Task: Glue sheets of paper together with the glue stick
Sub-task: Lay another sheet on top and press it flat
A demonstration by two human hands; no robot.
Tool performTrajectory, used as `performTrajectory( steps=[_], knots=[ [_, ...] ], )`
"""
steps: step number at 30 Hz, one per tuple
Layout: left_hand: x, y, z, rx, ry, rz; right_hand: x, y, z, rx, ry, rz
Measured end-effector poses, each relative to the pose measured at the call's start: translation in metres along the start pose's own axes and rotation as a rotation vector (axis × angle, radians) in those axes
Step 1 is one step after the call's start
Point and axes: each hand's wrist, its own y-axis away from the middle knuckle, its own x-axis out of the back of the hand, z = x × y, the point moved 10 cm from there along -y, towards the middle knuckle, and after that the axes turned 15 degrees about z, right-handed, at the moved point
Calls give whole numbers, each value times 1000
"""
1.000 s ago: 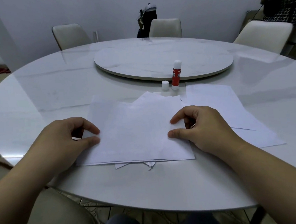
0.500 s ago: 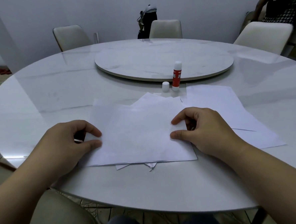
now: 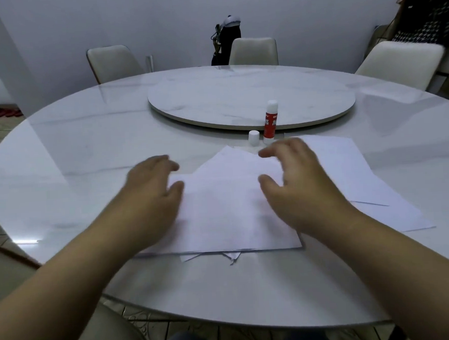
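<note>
Both grips spread wide, empty: left hand [image 3: 151, 200], right hand [image 3: 298, 189] over paper stack [image 3: 229, 217] on desk [image 3: 85, 152]. Glue stick [image 3: 270, 122] upright, uncapped, just beyond right fingertips; cap [image 3: 254, 138] beside. Loose sheets [image 3: 349, 167] right of right grip. Judging: some sheets joined, more left.

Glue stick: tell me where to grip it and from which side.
Grip the glue stick around its red barrel, below the exposed white tip. It stands upright and uncapped just past the paper stack, so come in from the near right with the right hand, avoiding the loose cap.
</note>
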Motion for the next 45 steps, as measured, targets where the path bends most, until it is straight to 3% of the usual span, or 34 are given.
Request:
performTrajectory(
  steps=[4,6,20,27,33,39,42,45],
  knots=[
    [-52,13,26,-138,-73,-188,-65,21,-17,130,229,-341],
    [-65,17,21,-175,-135,-242,-80,30,-7,117,300,-426],
    [-51,18,-9,-119,-182,-208,-73,35,12,20,340,-420],
    [-42,18,-28,-27,-229,-147,-54,29,15,-19,314,-304],
    [-36,16,-30,17,-165,-100,-31,4,15,-137,115,-200],
    [-30,15,-38,116,-74,-41,-14,2,17,-437,-568,-181],
    [-23,11,-43,181,46,32,0,6,0,-185,-422,-232],
    [-4,8,-58,332,392,210,38,2,-20,105,-287,-104]
  ],
)
